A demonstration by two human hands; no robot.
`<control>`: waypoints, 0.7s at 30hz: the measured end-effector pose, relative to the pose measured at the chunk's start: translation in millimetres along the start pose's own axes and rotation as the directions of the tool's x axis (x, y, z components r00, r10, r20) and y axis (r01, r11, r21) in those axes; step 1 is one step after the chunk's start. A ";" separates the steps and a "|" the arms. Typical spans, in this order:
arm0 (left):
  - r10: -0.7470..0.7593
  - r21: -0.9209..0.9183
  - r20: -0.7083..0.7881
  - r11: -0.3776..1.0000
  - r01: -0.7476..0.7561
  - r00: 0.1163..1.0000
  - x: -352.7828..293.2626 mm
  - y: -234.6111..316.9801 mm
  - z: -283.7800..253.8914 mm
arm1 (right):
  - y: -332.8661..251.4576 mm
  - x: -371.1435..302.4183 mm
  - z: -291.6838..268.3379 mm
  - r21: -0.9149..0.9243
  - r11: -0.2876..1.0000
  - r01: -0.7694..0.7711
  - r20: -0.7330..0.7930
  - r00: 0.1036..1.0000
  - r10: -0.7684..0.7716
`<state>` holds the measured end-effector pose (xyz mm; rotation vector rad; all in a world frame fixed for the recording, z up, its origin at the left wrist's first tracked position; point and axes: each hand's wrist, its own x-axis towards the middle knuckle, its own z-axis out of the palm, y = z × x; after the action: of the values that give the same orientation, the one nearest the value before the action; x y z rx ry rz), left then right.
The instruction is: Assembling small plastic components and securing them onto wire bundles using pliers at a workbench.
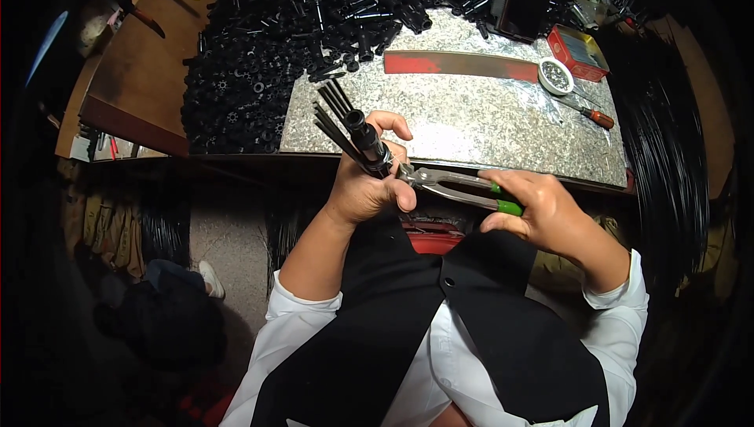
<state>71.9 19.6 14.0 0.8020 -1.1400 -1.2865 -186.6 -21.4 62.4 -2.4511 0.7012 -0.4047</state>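
Observation:
My left hand is wrapped round a black ribbed tubular fitting, held just off the table's near edge. Several thin black rods fan up beside it, gripped in the same hand. In my right hand are pliers with green-coated handles, pointing left. Their jaws meet the lower end of the fitting, next to my left thumb. A thin wire-like strand seems to show there, but the jaws and fingers hide what they bite on.
A big heap of black tubular fittings covers the table's far left. On the speckled tabletop lie a red-brown strip, a white bowl of small metal pieces, a red box and a screwdriver. Long black rods hang at right.

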 end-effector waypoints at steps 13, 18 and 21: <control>-0.026 0.138 0.093 0.990 0.013 0.995 3.7 -2.8 8.7 | -23.5 -9.7 -32.9 -0.576 0.815 0.060 -0.034 0.995 -0.097; -0.037 0.243 0.108 0.970 0.010 0.993 4.8 -8.0 10.1 | -27.4 -9.0 -34.6 -0.682 0.727 0.078 -0.018 0.992 -0.124; -0.012 0.247 0.107 0.969 -0.015 0.994 5.6 -11.1 10.4 | -23.1 -10.0 -30.8 -0.637 0.767 0.076 -0.001 0.995 -0.100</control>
<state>58.2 13.9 7.7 0.9229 -1.4075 -1.2118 -198.5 -12.5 99.3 -3.1391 0.8440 -0.2685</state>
